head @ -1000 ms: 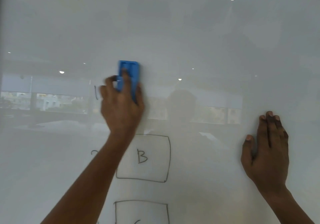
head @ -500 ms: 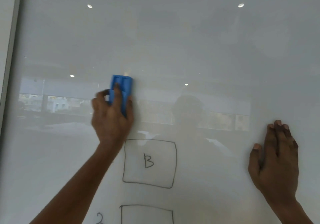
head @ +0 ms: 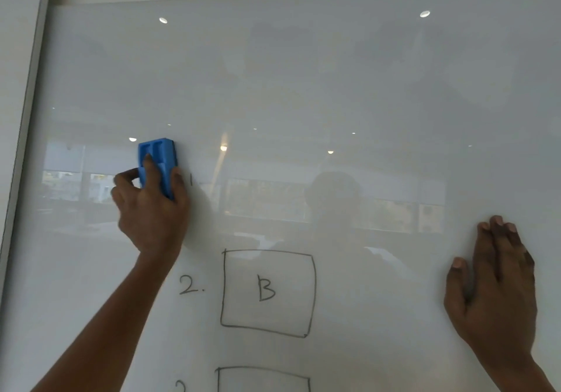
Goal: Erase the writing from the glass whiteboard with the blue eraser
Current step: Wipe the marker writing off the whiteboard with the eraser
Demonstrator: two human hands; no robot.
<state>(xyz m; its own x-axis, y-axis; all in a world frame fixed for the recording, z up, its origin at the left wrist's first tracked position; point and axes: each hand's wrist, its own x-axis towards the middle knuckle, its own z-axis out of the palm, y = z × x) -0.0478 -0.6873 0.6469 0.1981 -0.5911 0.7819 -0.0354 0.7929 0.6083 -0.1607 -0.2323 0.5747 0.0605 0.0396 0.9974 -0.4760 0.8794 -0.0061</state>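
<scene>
Still unerased on the glass whiteboard: "2.", boxed "B".

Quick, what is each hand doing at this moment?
Left hand: closed, holding the blue eraser against the glass whiteboard.
Right hand: open, flat on the board.

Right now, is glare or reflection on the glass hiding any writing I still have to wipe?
Head view: ceiling lights show as bright spots on the glass whiteboard, and a reflected band of windows crosses its middle. The boxed B and the 2. read clearly; the short stroke beside the blue eraser sits in that band and is faint.
</scene>
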